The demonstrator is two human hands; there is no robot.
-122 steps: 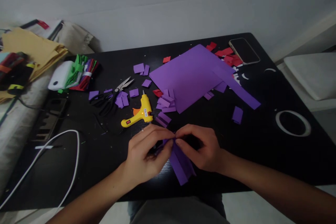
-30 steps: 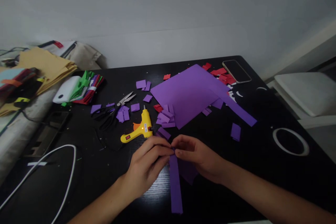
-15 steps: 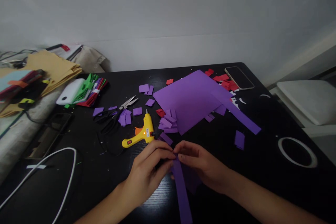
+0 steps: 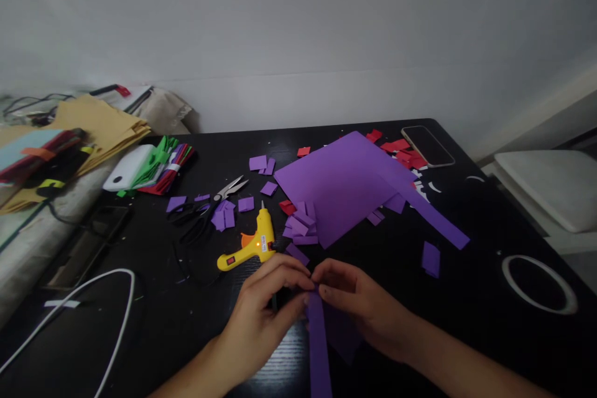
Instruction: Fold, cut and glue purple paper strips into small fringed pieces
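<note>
A long purple paper strip (image 4: 318, 342) runs from my fingers toward the table's front edge. My left hand (image 4: 268, 308) pinches its far end from the left, and my right hand (image 4: 357, 301) pinches the same end from the right, fingertips nearly meeting. Another darker purple piece (image 4: 342, 329) shows partly beneath my right hand. Just beyond my hands lie small folded purple pieces (image 4: 303, 224) on the corner of a large purple sheet (image 4: 342, 180). A yellow glue gun (image 4: 252, 245), its small light glowing, lies on its side left of them.
Black-handled scissors (image 4: 209, 205) lie among purple pieces at the left. Beyond the sheet are red scraps (image 4: 405, 154) and a phone (image 4: 428, 145). A second purple strip (image 4: 433, 217) and a white ring (image 4: 540, 284) are at the right. A white cable (image 4: 125, 317) curves across the left.
The view has shifted slightly, so the table items sit a little lower. Both hands keep their pinch on the strip, whose near end has swung slightly left.
</note>
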